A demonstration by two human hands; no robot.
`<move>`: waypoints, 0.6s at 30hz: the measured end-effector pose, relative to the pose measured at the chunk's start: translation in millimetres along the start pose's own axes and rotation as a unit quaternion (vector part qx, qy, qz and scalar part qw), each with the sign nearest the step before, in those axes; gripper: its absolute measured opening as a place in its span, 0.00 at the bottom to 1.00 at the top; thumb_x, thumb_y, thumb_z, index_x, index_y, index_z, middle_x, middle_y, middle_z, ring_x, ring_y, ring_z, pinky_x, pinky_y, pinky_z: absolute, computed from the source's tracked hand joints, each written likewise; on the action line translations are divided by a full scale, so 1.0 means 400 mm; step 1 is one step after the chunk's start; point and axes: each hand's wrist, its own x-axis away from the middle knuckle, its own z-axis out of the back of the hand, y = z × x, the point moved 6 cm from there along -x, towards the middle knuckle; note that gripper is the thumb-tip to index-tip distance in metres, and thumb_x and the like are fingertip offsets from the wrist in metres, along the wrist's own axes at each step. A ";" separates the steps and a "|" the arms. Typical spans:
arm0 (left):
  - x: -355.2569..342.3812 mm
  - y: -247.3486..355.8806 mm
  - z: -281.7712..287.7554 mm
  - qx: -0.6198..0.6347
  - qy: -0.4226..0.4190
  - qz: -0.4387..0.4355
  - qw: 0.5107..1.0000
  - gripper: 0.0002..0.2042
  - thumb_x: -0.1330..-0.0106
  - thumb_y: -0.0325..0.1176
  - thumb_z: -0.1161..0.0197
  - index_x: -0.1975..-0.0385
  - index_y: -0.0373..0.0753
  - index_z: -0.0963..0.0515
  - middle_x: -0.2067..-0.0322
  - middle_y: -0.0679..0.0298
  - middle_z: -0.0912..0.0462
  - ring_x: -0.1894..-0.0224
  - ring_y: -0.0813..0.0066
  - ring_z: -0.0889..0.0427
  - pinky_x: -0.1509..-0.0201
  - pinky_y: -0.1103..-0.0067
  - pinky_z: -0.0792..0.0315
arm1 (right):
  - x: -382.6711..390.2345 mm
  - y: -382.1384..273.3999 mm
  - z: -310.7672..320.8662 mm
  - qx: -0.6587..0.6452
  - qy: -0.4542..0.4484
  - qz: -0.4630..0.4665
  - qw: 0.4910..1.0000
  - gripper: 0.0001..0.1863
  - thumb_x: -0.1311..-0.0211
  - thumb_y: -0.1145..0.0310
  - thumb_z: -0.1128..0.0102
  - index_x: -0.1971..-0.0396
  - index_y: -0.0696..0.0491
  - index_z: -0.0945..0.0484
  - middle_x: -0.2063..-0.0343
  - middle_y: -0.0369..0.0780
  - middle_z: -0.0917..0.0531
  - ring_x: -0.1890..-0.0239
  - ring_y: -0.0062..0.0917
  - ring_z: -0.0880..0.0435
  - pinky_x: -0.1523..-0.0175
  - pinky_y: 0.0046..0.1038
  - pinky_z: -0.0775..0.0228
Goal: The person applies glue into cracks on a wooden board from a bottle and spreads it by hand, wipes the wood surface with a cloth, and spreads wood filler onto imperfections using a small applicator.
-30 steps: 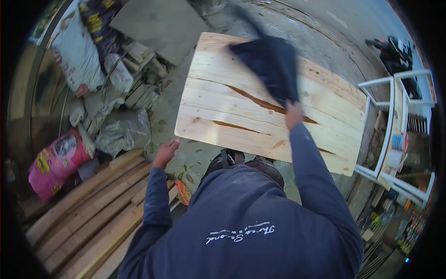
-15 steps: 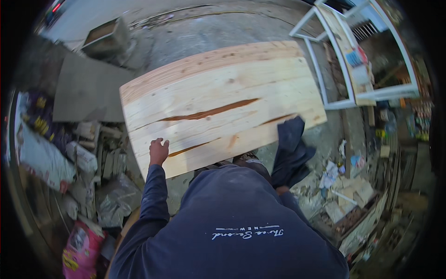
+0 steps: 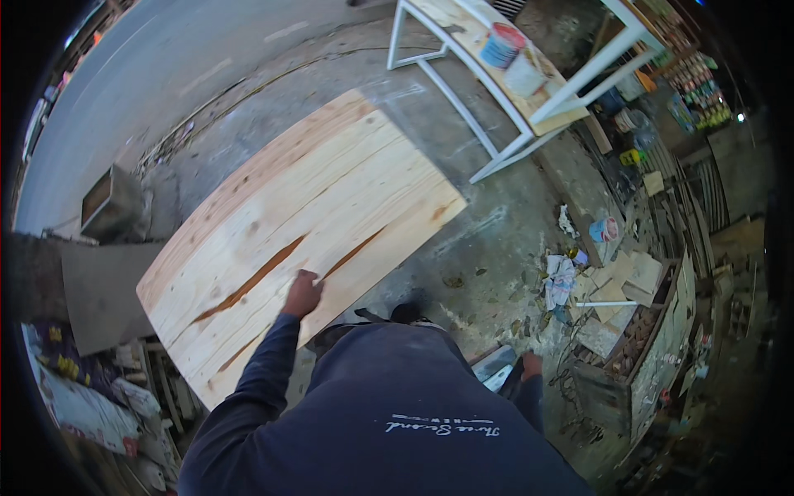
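Observation:
A pale wooden panel [image 3: 273, 207] with long brown streaks lies in front of me, slanting from lower left to upper right. My left hand [image 3: 304, 295] is over its near part, beside a brown streak. Its fingers are curled together, and I cannot make out anything in them. Low on the right, my right hand [image 3: 531, 364] is away from the panel, its fingers mostly hidden. Next to it a grey and white object [image 3: 495, 369] shows partly from behind my body. A dark strip lies between them, its kind unclear.
Beyond the panel stands a white-framed table [image 3: 463, 107] holding a paint bucket [image 3: 502, 45]. Right of me, a wooden crate [image 3: 616, 388] holds blocks and boards, with a crumpled cloth [image 3: 560, 275] nearby. A concrete box [image 3: 112, 207] stands far left; sacks [image 3: 87, 409] and scraps lie below it.
My view has turned right. My left hand has moved along the panel and its fingers have curled. My right hand has moved away from the panel; the dark cloth is no longer plainly visible.

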 end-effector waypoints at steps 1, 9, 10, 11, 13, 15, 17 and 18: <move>-0.021 0.081 -0.048 0.007 -0.028 0.010 1.000 0.19 0.30 0.43 0.35 0.52 0.31 0.17 0.49 0.42 0.18 0.44 0.45 0.20 0.38 0.61 0.25 | -0.117 -0.038 0.038 -0.288 -0.030 -0.144 0.946 0.11 0.45 0.66 0.31 0.62 0.50 0.15 0.67 0.42 0.13 0.62 0.38 0.13 0.57 0.42 0.24; -0.346 0.905 -0.506 0.303 -0.262 0.137 0.906 0.27 0.27 0.56 0.39 0.43 0.39 0.17 0.44 0.50 0.16 0.39 0.52 0.20 0.39 0.62 0.25 | -0.291 -0.713 0.513 -0.755 -0.168 -0.050 0.631 0.14 0.30 0.65 0.38 0.50 0.56 0.19 0.55 0.40 0.14 0.56 0.25 0.13 0.51 0.29 0.21; -0.376 0.975 -0.537 0.356 -0.302 0.233 0.853 0.26 0.29 0.54 0.37 0.44 0.38 0.17 0.45 0.51 0.15 0.42 0.52 0.19 0.42 0.60 0.24 | -0.274 -0.776 0.578 -0.765 -0.201 -0.051 0.609 0.19 0.29 0.64 0.37 0.45 0.58 0.21 0.51 0.41 0.14 0.51 0.26 0.14 0.46 0.30 0.22; -0.395 1.021 -0.567 0.402 -0.336 0.326 0.787 0.25 0.31 0.53 0.35 0.44 0.38 0.17 0.47 0.52 0.15 0.45 0.52 0.18 0.44 0.58 0.23 | -0.280 -0.795 0.609 -0.762 -0.220 -0.052 0.607 0.19 0.28 0.63 0.38 0.44 0.58 0.22 0.51 0.40 0.14 0.51 0.26 0.14 0.45 0.29 0.22; -0.501 1.063 -0.624 0.395 -0.370 0.260 0.800 0.25 0.33 0.49 0.34 0.46 0.35 0.18 0.51 0.53 0.14 0.50 0.55 0.16 0.45 0.63 0.22 | -0.329 -0.807 0.685 -0.759 -0.237 -0.051 0.604 0.20 0.28 0.62 0.38 0.43 0.59 0.22 0.51 0.40 0.15 0.50 0.26 0.14 0.44 0.28 0.23; -0.616 1.114 -0.652 0.344 -0.378 0.191 0.838 0.19 0.36 0.39 0.36 0.53 0.30 0.17 0.62 0.56 0.12 0.63 0.62 0.14 0.49 0.69 0.20 | -0.401 -0.773 0.775 -0.684 -0.181 -0.043 0.706 0.22 0.25 0.58 0.41 0.41 0.58 0.23 0.49 0.41 0.15 0.48 0.30 0.15 0.42 0.31 0.24; -0.681 1.131 -0.676 0.414 -0.426 0.223 0.773 0.18 0.35 0.39 0.38 0.54 0.31 0.16 0.59 0.56 0.12 0.59 0.63 0.13 0.48 0.68 0.21 | -0.521 -0.676 0.756 -0.677 -0.130 -0.046 0.723 0.26 0.25 0.53 0.42 0.39 0.57 0.25 0.48 0.41 0.18 0.49 0.31 0.16 0.43 0.32 0.25; -0.722 1.151 -0.687 0.481 -0.463 0.256 0.700 0.17 0.34 0.40 0.40 0.55 0.33 0.15 0.56 0.56 0.12 0.55 0.63 0.13 0.47 0.68 0.21 | -0.594 -0.625 0.751 -0.666 -0.085 -0.044 0.740 0.29 0.24 0.48 0.44 0.37 0.57 0.28 0.48 0.42 0.20 0.50 0.33 0.18 0.45 0.34 0.25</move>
